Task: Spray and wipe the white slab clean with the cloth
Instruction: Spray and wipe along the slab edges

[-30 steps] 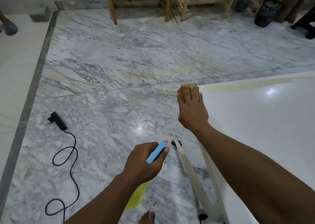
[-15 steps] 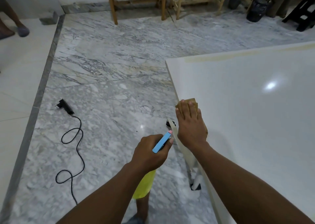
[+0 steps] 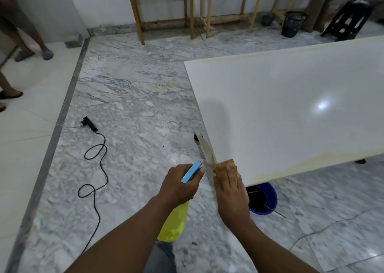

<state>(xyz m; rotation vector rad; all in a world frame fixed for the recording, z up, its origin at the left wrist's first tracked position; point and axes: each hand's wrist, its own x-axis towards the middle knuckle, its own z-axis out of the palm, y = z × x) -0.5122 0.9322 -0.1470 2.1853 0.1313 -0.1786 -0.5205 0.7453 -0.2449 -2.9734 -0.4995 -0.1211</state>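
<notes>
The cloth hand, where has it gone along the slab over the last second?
The right hand slid the cloth back along the slab's left edge, from the far corner to the near corner. The left hand kept its grip on the spray bottle throughout, beside the slab.

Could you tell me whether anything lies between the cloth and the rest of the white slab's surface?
Nothing visible does. The right hand presses the cloth on the near-left corner of the white slab, whose top lies bare. The left hand holds the spray bottle off its edge.
</notes>
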